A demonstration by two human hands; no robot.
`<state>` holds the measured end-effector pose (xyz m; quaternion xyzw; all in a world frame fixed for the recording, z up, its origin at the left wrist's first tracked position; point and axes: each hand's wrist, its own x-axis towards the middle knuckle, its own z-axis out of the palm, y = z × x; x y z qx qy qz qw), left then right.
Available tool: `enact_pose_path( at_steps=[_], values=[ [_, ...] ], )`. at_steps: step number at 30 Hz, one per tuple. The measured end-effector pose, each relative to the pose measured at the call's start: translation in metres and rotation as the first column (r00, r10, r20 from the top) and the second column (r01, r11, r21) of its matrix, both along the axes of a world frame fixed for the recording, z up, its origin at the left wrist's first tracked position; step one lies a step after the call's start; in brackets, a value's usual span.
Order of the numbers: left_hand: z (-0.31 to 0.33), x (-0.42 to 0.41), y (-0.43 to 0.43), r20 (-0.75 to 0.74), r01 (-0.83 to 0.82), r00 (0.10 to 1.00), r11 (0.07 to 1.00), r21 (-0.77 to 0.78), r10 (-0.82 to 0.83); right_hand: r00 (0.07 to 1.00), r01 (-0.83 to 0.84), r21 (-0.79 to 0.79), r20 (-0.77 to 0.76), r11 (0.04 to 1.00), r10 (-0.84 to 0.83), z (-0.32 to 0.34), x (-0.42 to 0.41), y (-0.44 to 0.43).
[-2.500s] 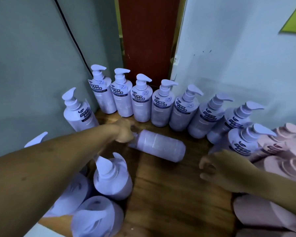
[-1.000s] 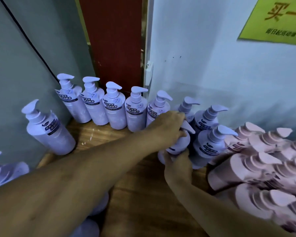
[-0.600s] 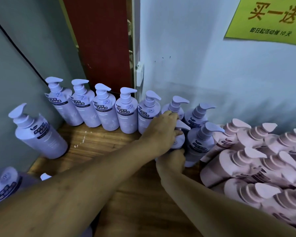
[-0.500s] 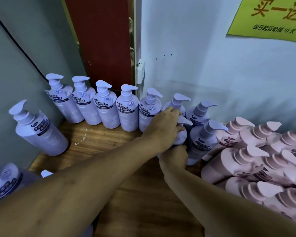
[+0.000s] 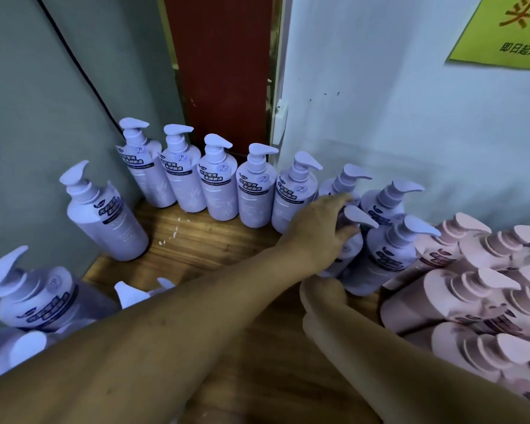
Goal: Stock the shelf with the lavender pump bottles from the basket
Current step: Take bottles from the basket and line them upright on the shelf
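A person's left hand (image 5: 320, 232) clasps the neck of a lavender pump bottle (image 5: 353, 250) standing on the wooden shelf (image 5: 214, 249) just before the back row (image 5: 254, 191). The right hand (image 5: 322, 293) meets its base, its grip hidden. The bottle is rigid, smooth plastic, likely weighty if full, and best held by neck or body. Dark label bands (image 5: 211, 176) and a yellow sign (image 5: 502, 32) carry Chinese print.

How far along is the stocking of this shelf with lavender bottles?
Done: a row of lavender bottles stands along the back of the shelf. In hand: the left hand grips one bottle by its neck; the right hand is at its base. Left: more lavender bottles wait at lower left.
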<state>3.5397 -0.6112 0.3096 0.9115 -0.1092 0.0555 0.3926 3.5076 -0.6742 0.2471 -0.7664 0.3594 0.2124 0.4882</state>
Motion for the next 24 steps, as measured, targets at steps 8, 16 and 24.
enact_pose_path(
  at_steps=[8,16,24],
  values=[
    [0.03,-0.019,0.104,-0.059,-0.174,0.982,0.982,0.069,0.178,0.767,-0.475,0.034,0.507,0.879,0.395,0.045,-0.046,0.077],
    [0.036,-0.067,0.228,-0.116,-0.341,0.915,0.895,0.287,0.386,0.321,-0.785,-0.184,0.696,0.592,0.642,0.052,-0.075,0.106],
    [0.026,-0.094,0.314,0.161,-0.675,0.731,0.67,0.31,0.663,0.112,-0.803,-0.319,0.749,0.503,0.654,0.038,-0.112,0.111]
  ],
)
